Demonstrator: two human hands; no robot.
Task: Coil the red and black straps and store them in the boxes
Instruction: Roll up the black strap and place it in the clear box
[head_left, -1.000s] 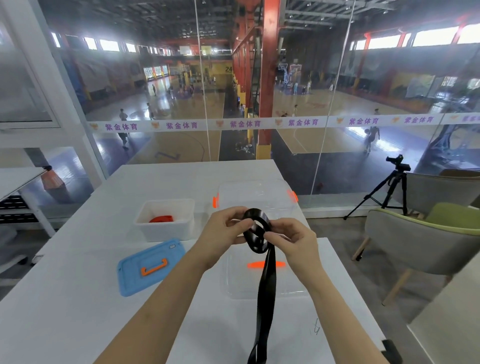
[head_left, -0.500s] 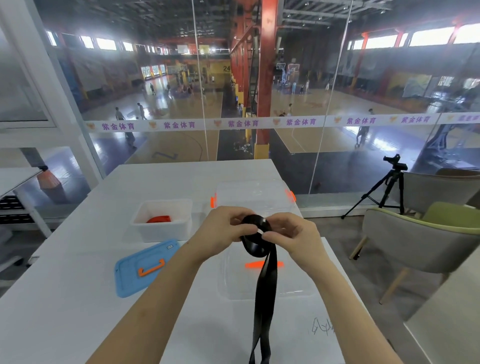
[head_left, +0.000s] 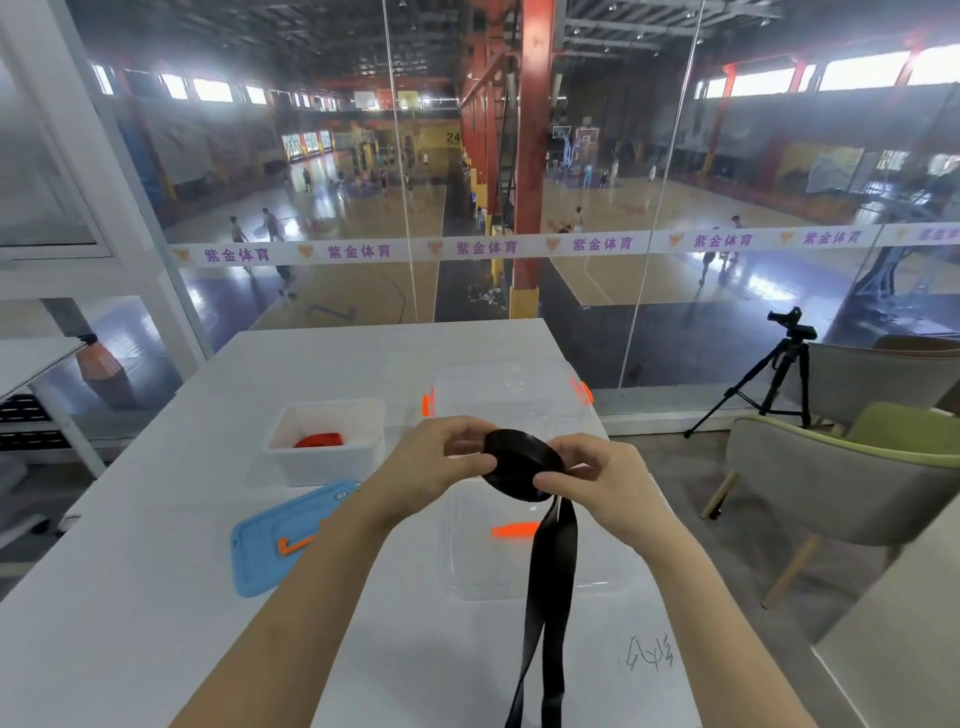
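Black flat webbing strap (head_left: 522, 470) partly wound into a coil, held at centre frame above the white table (head_left: 156, 597), left hand (head_left: 436, 462) pinched its left edge, right hand (head_left: 602, 478) gripped its right side, loose tail hung to the bottom edge, coiled red strap (head_left: 318, 440) lay in the small white plastic box (head_left: 291, 457) at centre left.
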